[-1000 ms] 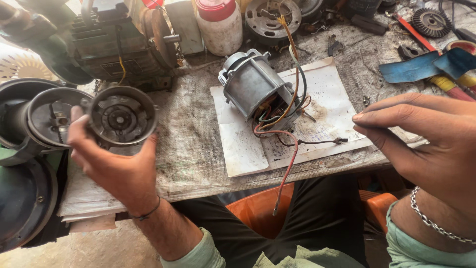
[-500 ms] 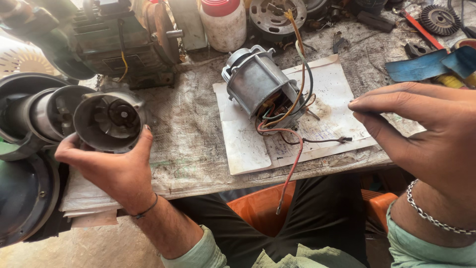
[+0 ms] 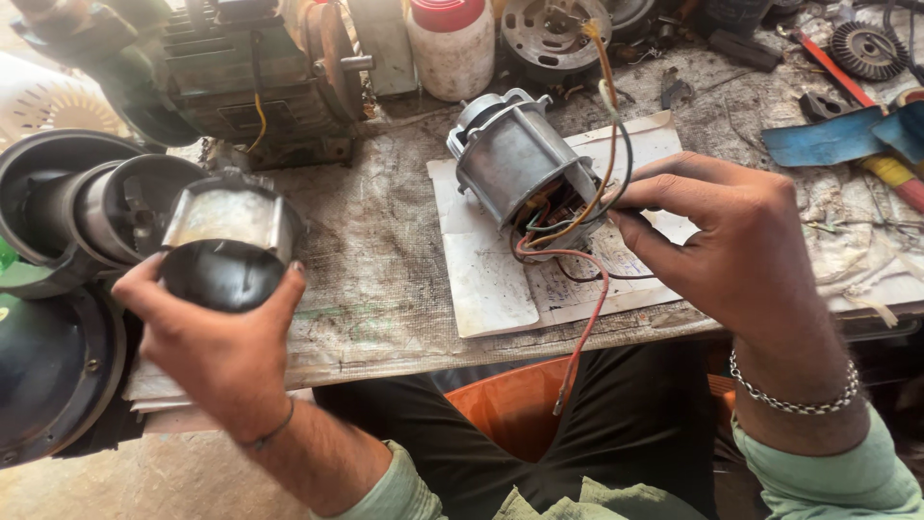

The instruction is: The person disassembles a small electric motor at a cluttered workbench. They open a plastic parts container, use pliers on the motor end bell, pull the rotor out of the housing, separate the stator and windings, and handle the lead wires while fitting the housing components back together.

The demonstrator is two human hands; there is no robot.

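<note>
Just past your right hand (image 3: 736,255) fingertips sits the grey motor housing (image 3: 515,159), lying on its side on paper on the table (image 3: 385,279); fingers are curled in, pinching the wires (image 3: 577,226) at its open end. Ease them gently, don't yank. Your left hand (image 3: 217,342) fingers wrap the black and silver cup-shaped part (image 3: 226,246). Can't see inside the housing, and the red lead's end is tiny.

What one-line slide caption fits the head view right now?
Left hand grips a black motor cover while right hand touches the wires of a grey motor housing.
</note>
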